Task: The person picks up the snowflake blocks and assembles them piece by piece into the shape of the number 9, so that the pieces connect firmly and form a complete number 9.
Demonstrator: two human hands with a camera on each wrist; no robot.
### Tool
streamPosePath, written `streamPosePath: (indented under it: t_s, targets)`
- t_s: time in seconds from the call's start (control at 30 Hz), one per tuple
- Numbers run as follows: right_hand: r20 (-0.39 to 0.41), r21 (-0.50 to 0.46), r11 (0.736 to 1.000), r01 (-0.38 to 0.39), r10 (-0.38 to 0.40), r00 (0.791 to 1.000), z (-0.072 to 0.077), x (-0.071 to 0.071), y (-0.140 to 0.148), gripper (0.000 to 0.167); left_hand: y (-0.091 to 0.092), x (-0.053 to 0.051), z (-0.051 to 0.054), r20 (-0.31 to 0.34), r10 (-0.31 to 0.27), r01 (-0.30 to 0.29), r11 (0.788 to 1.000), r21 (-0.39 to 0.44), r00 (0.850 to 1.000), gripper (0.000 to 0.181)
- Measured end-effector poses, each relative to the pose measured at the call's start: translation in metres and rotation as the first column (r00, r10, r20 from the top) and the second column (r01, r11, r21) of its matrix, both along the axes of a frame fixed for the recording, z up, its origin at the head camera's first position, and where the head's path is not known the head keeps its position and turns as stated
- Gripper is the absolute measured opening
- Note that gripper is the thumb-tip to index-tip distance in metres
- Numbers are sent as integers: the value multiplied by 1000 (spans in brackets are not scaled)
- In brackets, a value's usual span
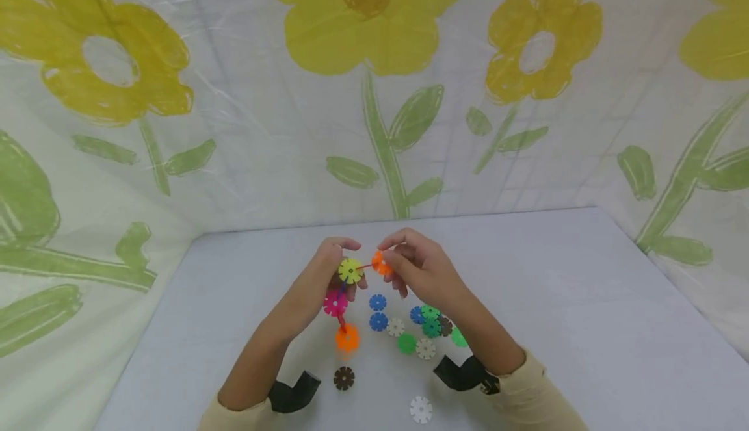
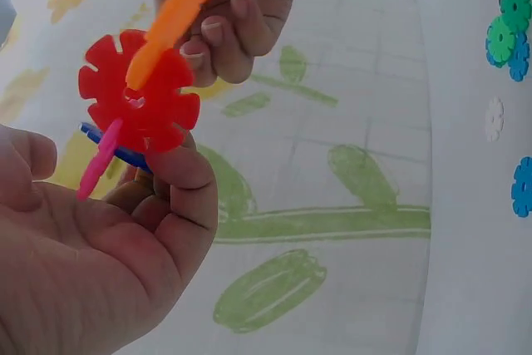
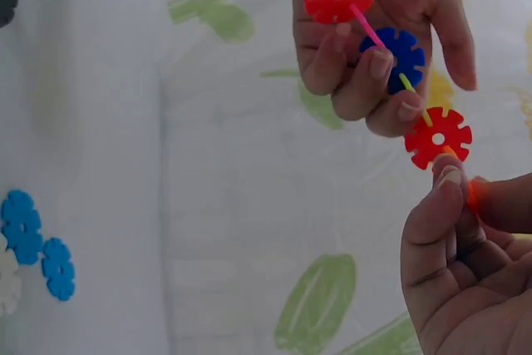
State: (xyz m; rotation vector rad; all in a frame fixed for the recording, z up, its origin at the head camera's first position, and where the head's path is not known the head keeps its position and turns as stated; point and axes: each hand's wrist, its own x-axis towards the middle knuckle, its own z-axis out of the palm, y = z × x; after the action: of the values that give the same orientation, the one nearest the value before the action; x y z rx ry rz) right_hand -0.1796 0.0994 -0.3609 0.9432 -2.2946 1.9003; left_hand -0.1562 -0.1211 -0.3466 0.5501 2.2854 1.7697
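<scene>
A chain of slotted discs runs between the hands in the head view: orange [image 1: 347, 338], red [image 1: 342, 320], pink [image 1: 335, 303], blue [image 1: 342, 287], yellow [image 1: 350, 271], red and orange [image 1: 381, 263]. My left hand [image 1: 313, 281] [image 2: 108, 247] holds the chain's middle, its fingers curled at the blue disc [image 3: 405, 60]. Thumb and forefinger of my right hand [image 1: 427, 272] [image 3: 465, 263] pinch the upper orange disc [image 3: 473, 196], which joins a red disc [image 3: 438, 139]. The lower red disc [image 2: 166, 97] and orange disc [image 2: 179, 18] extend from the pink one.
Loose discs lie on the pale table [image 1: 234, 301]: blue [image 1: 378, 321], white [image 1: 425, 349], green [image 1: 406, 343] and several overlapping ones [image 1: 431, 327] near the right forearm. A brown disc [image 1: 344, 378] and a white disc [image 1: 420, 409] lie closer in. A flower-patterned sheet [image 1: 263, 158] hangs behind.
</scene>
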Motion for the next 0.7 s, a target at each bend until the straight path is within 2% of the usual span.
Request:
streamPosePath:
  t_s: [0.1,0.23,0.7]
  targets:
    - [31,-10,1000,-6,6,1000,-2,-4,2,17,-6,-2,1,2,42,-42,999,10,999,42]
    - [56,11,1000,-9,9,998,-1,-7,4,21,-12,-3,1,-29,76,-76,997,4,997,36]
    - [37,32,999,-24,23,999,0,-5,3,23,-16,-4,-3,-68,33,-32,999,7,997,33]
